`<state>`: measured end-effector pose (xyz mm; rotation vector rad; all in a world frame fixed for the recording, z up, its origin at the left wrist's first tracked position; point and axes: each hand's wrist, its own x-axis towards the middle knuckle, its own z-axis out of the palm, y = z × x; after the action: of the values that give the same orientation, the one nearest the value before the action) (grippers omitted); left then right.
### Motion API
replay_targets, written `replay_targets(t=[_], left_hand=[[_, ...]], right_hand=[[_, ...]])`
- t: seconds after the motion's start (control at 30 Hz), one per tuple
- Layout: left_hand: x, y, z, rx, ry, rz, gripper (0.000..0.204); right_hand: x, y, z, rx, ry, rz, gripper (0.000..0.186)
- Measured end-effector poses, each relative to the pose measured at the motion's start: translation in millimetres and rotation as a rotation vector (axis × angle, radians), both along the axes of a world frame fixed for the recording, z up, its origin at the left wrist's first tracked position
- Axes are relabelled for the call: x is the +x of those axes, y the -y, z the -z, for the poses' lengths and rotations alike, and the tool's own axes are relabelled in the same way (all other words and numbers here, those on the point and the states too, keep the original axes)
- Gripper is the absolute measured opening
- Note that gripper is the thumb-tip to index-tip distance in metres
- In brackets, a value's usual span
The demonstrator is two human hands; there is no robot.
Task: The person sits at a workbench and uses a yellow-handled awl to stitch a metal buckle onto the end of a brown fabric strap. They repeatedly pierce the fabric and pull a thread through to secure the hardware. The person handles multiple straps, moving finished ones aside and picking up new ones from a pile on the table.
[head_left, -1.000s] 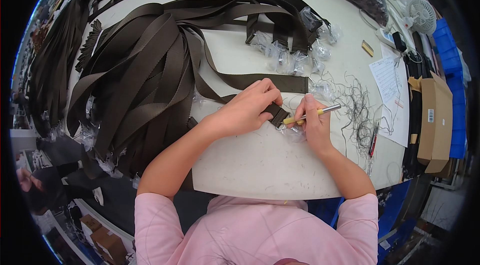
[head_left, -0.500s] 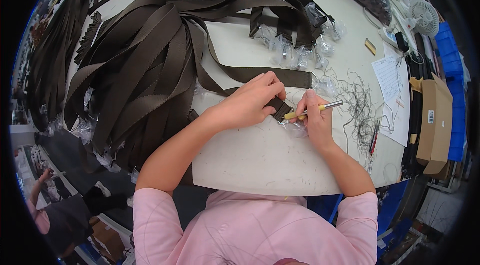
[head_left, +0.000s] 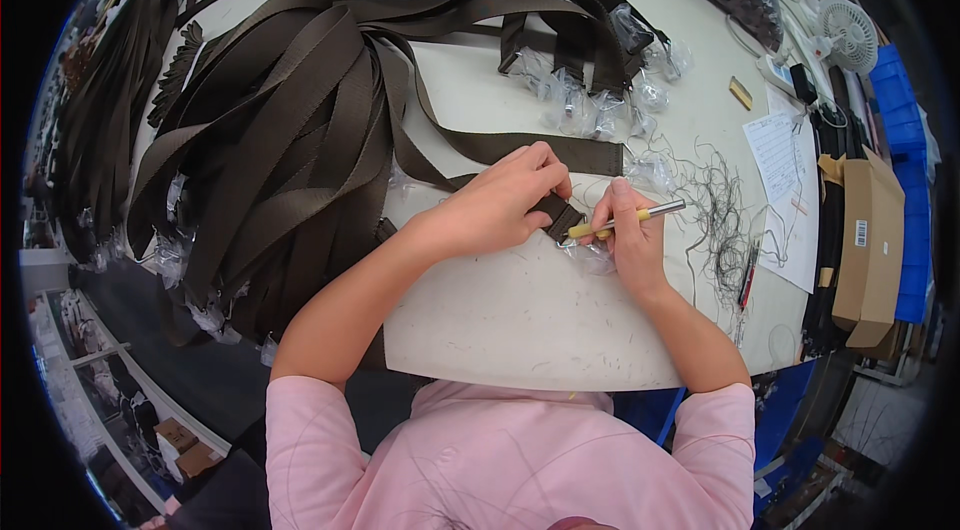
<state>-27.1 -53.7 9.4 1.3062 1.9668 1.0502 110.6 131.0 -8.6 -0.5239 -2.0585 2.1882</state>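
Observation:
A dark brown webbing strap (head_left: 567, 221) lies with its end pinched in my left hand (head_left: 510, 200), fingers closed on it. My right hand (head_left: 632, 230) grips a pen-shaped tool (head_left: 652, 213) with a yellow front part and a silver barrel. Its tip touches or sits very near the buckle-like piece at the strap's end; fingers partly hide the contact. Clear plastic wrap (head_left: 592, 258) shows beneath the right hand. Just beyond, another strap end (head_left: 590, 156) lies flat, with clear plastic (head_left: 650, 172) at its tip.
A large heap of brown straps (head_left: 300, 110) covers the left of the table (head_left: 500, 330). Loose black thread (head_left: 720, 220) and a red-and-black slim tool (head_left: 750, 275) lie to the right. Farther right are papers (head_left: 780, 155), a small fan (head_left: 848, 33) and a cardboard box (head_left: 868, 250).
My hands, the tool and the strap look practically still. At the lower left, another person has shifted toward the bottom edge and is mostly out of view.

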Motion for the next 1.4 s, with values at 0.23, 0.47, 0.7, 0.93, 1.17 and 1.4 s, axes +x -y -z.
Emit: replay_targets(t=[0.23, 0.47, 0.7, 0.93, 1.17, 1.4], left_hand=[[-0.6, 0.3, -0.5, 0.024, -0.004, 0.001, 0.031], [-10.6, 0.7, 9.2, 0.064, 0.180, -0.041, 0.022], [2.9, -7.5, 7.4, 0.027, -0.026, -0.139, 0.022], [-3.8, 0.5, 4.1, 0.042, 0.017, -0.130, 0.022], [6.5, -4.5, 4.4, -0.013, -0.053, -0.151, 0.023], [0.9, -2.4, 8.3, -0.012, -0.017, -0.126, 0.022]], right_hand=[[-0.6, -0.8, 0.2, -0.015, -0.004, -0.002, 0.053], [-9.0, -20.9, -0.4, -0.112, -0.149, 0.244, 0.053], [-7.1, -17.8, -9.6, -0.165, -0.237, 0.302, 0.057], [-2.0, -8.6, 5.2, 0.034, -0.099, 0.174, 0.060], [-3.8, -8.4, 4.3, 0.002, -0.065, 0.151, 0.060], [-2.6, 6.3, -9.2, 0.030, -0.003, 0.066, 0.059]])
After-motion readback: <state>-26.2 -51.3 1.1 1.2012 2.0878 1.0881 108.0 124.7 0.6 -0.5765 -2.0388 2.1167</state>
